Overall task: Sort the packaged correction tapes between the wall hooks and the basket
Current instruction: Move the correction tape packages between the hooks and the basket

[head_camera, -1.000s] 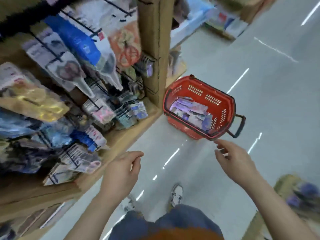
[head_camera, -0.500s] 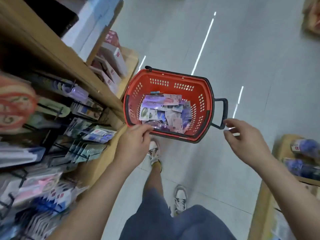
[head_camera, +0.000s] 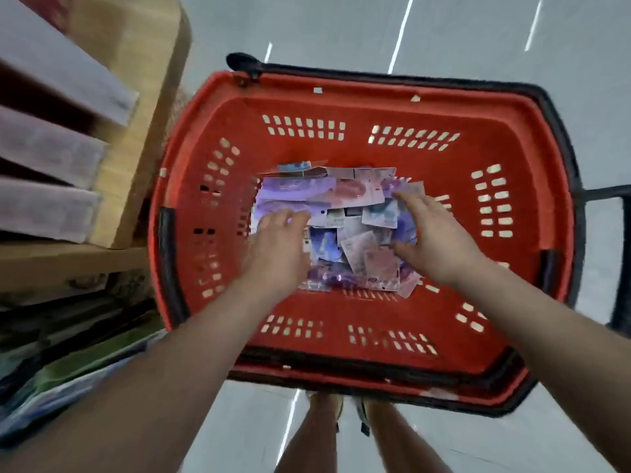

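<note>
Both hands are reaching down into the red basket (head_camera: 341, 312), which is sitting on the floor (head_camera: 478, 29) just beside a wooden shelf unit (head_camera: 136, 97). The correction tape packs (head_camera: 351, 227) are lying in a loose heap on the basket bottom, between the hands. The left hand (head_camera: 276, 240) is hovering at the heap's left edge, fingers loosely bent and gripping nothing I can make out. The right hand (head_camera: 433, 240) is spreading wide over the right side, thumb out and empty. Contact with the packs is too blurred to tell.

Risks, as I judge it: the packs are flat and overlapping, so a pinch is likely dragging up several at once or sliding off. Any hang holes are hidden, so packs may be needing a turn before hooking. No hooks are showing here.

The packs are lying flat, faces mostly up, long axes pointing every which way with no shared direction.
</note>
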The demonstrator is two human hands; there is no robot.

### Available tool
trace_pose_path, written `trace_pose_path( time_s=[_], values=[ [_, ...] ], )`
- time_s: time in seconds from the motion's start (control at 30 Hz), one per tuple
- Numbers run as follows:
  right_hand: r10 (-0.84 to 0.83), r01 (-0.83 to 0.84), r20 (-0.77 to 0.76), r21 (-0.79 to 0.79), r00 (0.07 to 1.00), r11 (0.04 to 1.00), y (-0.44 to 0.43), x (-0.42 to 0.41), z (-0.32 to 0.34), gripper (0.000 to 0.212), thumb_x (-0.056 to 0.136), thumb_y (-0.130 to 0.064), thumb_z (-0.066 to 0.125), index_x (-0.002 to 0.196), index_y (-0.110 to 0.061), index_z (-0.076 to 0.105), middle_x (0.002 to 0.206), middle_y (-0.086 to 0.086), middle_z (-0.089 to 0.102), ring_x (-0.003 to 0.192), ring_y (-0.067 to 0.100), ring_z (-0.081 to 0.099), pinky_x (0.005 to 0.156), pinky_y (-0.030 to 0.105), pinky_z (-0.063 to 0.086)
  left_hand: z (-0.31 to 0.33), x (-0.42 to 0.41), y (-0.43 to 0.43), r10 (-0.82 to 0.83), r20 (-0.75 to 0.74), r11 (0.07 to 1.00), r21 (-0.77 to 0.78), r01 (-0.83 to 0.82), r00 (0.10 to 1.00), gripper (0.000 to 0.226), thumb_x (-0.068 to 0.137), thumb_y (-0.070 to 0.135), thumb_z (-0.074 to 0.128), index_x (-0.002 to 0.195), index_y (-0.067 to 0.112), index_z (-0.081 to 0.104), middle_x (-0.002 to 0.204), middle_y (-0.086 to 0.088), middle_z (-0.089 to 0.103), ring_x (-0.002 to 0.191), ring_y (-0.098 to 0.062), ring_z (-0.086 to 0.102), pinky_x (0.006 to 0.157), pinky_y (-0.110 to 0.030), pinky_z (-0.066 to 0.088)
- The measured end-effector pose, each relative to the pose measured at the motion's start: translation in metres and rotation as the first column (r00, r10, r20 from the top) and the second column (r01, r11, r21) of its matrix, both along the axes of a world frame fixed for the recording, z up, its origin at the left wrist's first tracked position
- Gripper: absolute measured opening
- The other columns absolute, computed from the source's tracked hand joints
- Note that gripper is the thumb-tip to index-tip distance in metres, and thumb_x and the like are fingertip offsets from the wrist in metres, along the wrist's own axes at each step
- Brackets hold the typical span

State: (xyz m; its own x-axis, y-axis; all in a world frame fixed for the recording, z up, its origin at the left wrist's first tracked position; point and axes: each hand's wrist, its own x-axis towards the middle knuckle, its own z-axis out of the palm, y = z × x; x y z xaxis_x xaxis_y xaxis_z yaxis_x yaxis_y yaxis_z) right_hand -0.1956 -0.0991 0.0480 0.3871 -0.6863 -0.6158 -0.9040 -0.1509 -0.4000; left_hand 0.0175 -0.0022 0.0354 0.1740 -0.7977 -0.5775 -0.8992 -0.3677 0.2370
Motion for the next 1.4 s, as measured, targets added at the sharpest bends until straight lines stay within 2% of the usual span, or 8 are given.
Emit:
trace_pose_path(
  time_s=[0.23, 0.5, 0.67, 0.83, 0.97, 1.1, 1.2, 1.4],
  values=[
    [0.275, -0.287, -0.115, -0.111, 0.955, 0.951, -0.026, 0.038, -0.153, 0.081, 0.087, -0.012, 0.059, 0.155, -0.025, 0.018, 0.159, 0.011, 0.025, 0.143, 0.034, 0.028, 0.106, 0.052, 0.041, -0.143, 0.006, -0.035, -0.226, 0.285, 0.972, 0.000, 0.235, 0.932, 0.089, 0.086, 0.019, 0.064, 0.156, 0.025, 0.008, 0.161, -0.014, 0.012, 0.148, -0.034, 0.014, 0.115, -0.055, 0.020],
    [0.273, -0.322, -0.190, -0.318, 0.943, 0.892, -0.033, 0.069, -0.192, 0.063, 0.092, -0.036, 0.065, 0.148, -0.032, 0.038, 0.135, 0.011, 0.052, 0.124, 0.036, 0.050, 0.097, 0.052, 0.041, -0.178, 0.020, -0.045, -0.331, 0.490, 0.854, -0.208, 0.477, 0.807, 0.069, 0.071, 0.023, 0.077, 0.135, 0.012, 0.053, 0.131, -0.016, 0.054, 0.108, -0.036, 0.056, 0.076, -0.041, 0.051],
    [0.199, -0.203, -0.046, -0.162, 0.979, 0.966, -0.060, 0.046, -0.166, 0.039, 0.098, -0.032, 0.054, 0.135, -0.019, 0.057, 0.126, 0.015, 0.059, 0.115, 0.037, 0.057, 0.086, 0.042, 0.047, -0.163, 0.027, -0.057, -0.300, 0.408, 0.863, -0.269, 0.427, 0.863, 0.065, 0.075, 0.030, 0.076, 0.133, 0.010, 0.055, 0.129, -0.015, 0.057, 0.109, -0.038, 0.057, 0.084, -0.046, 0.049],
    [-0.086, 0.083, 0.027, 0.092, 0.996, 0.992, -0.046, 0.015, -0.147, 0.054, 0.095, -0.006, 0.050, 0.145, -0.025, 0.041, 0.112, 0.020, 0.065, 0.092, 0.042, 0.065, 0.075, 0.040, 0.051, -0.159, 0.027, -0.072, -0.366, 0.400, 0.878, -0.150, 0.454, 0.840, 0.045, 0.079, 0.026, 0.078, 0.119, 0.013, 0.063, 0.110, -0.010, 0.064, 0.096, -0.035, 0.061, 0.064, -0.039, 0.049],
    [-0.608, 0.507, 0.180, 0.402, 0.773, 0.763, -0.016, 0.009, -0.145, 0.053, 0.091, 0.010, 0.040, 0.108, -0.031, 0.069, 0.097, 0.008, 0.069, 0.058, 0.028, 0.054, 0.055, 0.034, 0.045, -0.143, 0.029, -0.084, -0.324, 0.369, 0.886, -0.203, 0.416, 0.871, 0.016, 0.088, 0.012, 0.067, 0.104, 0.010, 0.070, 0.101, -0.009, 0.065, 0.094, -0.034, 0.059, 0.059, -0.037, 0.041],
    [-0.885, 0.586, 0.158, 0.697, 0.438, 0.414, 0.008, 0.029, -0.125, 0.020, 0.092, -0.026, 0.066, 0.108, -0.017, 0.074, 0.098, 0.002, 0.076, 0.093, 0.019, 0.069, 0.084, 0.038, 0.056, -0.096, -0.011, -0.091, -0.122, 0.054, 0.914, -0.384, 0.133, 0.991, 0.022, 0.097, 0.021, 0.055, 0.098, 0.003, 0.068, 0.098, -0.013, 0.064, 0.092, -0.035, 0.059, 0.066, -0.040, 0.042],
    [-0.929, 0.385, 0.216, 0.864, 0.301, 0.325, 0.012, 0.039, -0.106, 0.055, 0.074, -0.049, 0.060, 0.113, -0.010, 0.068, 0.101, 0.003, 0.076, 0.088, 0.015, 0.073, 0.076, 0.036, 0.060, -0.076, -0.058, -0.087, 0.103, -0.252, 0.941, -0.289, -0.176, 0.962, 0.024, 0.098, 0.027, 0.055, 0.102, 0.009, 0.069, 0.098, -0.014, 0.069, 0.091, -0.035, 0.063, 0.067, -0.036, 0.039],
    [-0.966, 0.477, 0.178, 0.844, 0.186, 0.247, 0.002, 0.036, -0.114, 0.031, 0.091, -0.034, 0.060, 0.109, -0.009, 0.065, 0.074, 0.003, 0.072, 0.059, 0.010, 0.068, 0.049, 0.020, 0.050, -0.090, -0.081, -0.081, 0.576, -0.718, 0.773, 0.322, -0.547, 0.391, 0.037, 0.076, 0.017, 0.050, 0.110, 0.014, 0.064, 0.106, -0.009, 0.071, 0.095, -0.021, 0.066, 0.088, -0.039, 0.055]
  ],
)
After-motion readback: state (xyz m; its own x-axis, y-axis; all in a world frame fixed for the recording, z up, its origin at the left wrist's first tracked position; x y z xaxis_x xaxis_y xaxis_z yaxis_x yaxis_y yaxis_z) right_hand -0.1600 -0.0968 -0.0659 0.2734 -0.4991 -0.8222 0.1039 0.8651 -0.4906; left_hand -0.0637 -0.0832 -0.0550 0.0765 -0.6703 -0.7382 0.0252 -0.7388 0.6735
